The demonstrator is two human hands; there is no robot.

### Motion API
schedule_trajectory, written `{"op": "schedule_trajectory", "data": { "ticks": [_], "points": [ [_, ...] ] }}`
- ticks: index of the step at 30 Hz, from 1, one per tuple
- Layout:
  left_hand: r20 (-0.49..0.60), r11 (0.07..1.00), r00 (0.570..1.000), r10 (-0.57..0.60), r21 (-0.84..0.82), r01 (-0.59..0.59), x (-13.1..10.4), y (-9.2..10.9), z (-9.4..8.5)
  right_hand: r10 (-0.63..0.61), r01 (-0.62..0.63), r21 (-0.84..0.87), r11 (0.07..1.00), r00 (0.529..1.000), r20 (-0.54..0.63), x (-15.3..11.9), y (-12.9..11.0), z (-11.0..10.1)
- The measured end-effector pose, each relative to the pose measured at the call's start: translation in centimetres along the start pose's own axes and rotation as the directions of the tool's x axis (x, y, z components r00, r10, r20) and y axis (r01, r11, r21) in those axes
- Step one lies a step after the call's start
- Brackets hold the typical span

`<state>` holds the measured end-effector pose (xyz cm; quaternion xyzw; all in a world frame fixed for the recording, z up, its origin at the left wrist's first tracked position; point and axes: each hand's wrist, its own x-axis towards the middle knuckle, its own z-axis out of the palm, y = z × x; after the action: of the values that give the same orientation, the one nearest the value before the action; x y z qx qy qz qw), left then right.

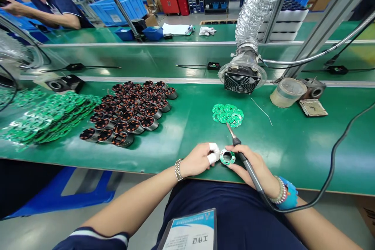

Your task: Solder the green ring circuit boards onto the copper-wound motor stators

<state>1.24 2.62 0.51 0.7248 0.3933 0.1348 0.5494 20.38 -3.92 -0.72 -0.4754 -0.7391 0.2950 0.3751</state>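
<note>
A ring-shaped part with a green circuit board on top (227, 157) is at the table's front edge, between my hands. My left hand (202, 159), with white covers on two fingertips, has its fingers bent together against the part's left side. My right hand (254, 166) holds a soldering iron (248, 167), its tip pointing forward and away from the ring part, while its thumb and a finger touch the part's right side. Just beyond the tip lies a small cluster of green ring boards (227, 115).
Rows of wound motor cores (127, 115) and stacked green boards (52, 117) stand on the left. A fan with a foil duct (240, 82) hangs ahead. A round tub (288, 92) and sponge tray (313, 108) sit right; the iron's cable (331, 164) curves there. A person (63, 8) works far left.
</note>
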Motion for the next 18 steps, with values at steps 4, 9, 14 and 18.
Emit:
{"op": "schedule_trajectory", "data": {
  "ticks": [4, 9, 14, 18],
  "points": [
    [0.109, 0.817, 0.947, -0.301, -0.483, 0.315, -0.1, -0.2, 0.7, -0.005, 0.005, 0.0, 1.0, 1.0, -0.002, -0.1, 0.1, 0.0],
    [-0.025, 0.992, 1.0, 0.006, -0.123, -0.009, -0.9, -1.4, -0.9, -0.003, 0.003, 0.037, 0.999, 1.0, 0.004, -0.1, 0.2, 0.1],
    [-0.092, 0.947, 0.948, 0.304, 0.14, -0.29, -0.4, -2.0, -1.3, -0.012, 0.013, 0.053, 0.999, 1.0, -0.006, -0.2, 0.3, 0.2],
    [-0.099, 0.93, 0.929, 0.355, 0.137, -0.341, 0.0, -2.1, -1.2, -0.024, 0.024, 0.05, 0.998, 1.0, -0.004, -0.2, 0.3, 0.2]
  ]
}}
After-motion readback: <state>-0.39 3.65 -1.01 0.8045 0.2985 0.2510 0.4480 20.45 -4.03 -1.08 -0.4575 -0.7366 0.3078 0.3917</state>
